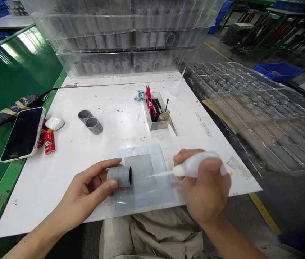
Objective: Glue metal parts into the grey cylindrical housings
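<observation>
My left hand point(87, 190) grips a short grey cylinder point(119, 176), lying on its side with its dark open end facing right. In my right hand point(206, 187) is a white squeeze bottle point(194, 165), its long thin nozzle pointing left toward the cylinder, a gap between them. Below both lies a light blue sheet point(163, 194) with a grey rectangle point(141, 167) on it. Two more grey cylinders point(94, 126) stand upright, side by side, on the white table point(114, 100). My right hand is slightly blurred.
A clear box point(159, 124) holds a red-handled cutter point(149, 100) and a small jar point(164, 115). At left are a phone point(24, 133), a white case point(55, 123) and a red lighter point(49, 142). Stacked plastic trays point(98, 59) of cylinders stand behind; clear trays point(271, 118) lie right.
</observation>
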Demonstrator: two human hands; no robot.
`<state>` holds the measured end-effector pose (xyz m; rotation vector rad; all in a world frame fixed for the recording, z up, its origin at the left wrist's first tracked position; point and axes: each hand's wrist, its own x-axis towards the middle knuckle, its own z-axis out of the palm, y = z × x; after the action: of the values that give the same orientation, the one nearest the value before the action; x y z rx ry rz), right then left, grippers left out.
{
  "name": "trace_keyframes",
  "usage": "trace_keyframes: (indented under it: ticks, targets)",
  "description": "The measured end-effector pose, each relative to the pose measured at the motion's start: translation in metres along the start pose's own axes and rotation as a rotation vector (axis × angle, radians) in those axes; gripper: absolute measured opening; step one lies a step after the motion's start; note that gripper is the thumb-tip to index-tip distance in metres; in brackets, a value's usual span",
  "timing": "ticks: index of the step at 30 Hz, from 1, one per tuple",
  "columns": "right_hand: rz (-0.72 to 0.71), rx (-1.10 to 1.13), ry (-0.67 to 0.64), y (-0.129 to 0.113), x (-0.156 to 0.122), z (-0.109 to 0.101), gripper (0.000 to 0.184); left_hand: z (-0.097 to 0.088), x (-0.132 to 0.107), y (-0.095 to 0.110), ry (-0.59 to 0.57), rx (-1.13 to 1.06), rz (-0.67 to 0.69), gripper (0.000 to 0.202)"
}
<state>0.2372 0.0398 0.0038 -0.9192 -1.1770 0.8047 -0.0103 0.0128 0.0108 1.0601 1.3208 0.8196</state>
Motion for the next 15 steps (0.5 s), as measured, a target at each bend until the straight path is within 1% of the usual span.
trace_keyframes:
  ticks: [3,5,7,9,13,15]
  targets:
    - [0.096,0.022,-0.007,0.002,-0.033,-0.008,0.039,0.000,-0.001,-0.005,-0.016,0.034,0.108,0.032]
    - [0.121,0.019,-0.019,0.002,-0.048,-0.010,0.033,0.000,-0.003,-0.009,-0.059,0.088,0.159,0.030]
    - [0.090,0.001,-0.010,0.003,-0.056,-0.009,0.028,0.001,-0.006,-0.012,-0.081,0.117,0.158,0.030]
    - [0.023,-0.027,0.006,0.004,-0.059,-0.008,0.025,0.003,-0.010,-0.013,-0.075,0.114,0.134,0.030]
    - [-0.120,-0.080,0.004,0.008,-0.057,-0.005,0.026,0.008,-0.015,-0.014,-0.045,0.105,0.101,0.029]
    - [-0.166,-0.096,-0.001,0.009,-0.055,-0.003,0.028,0.007,-0.015,-0.015,-0.035,0.116,0.097,0.030]
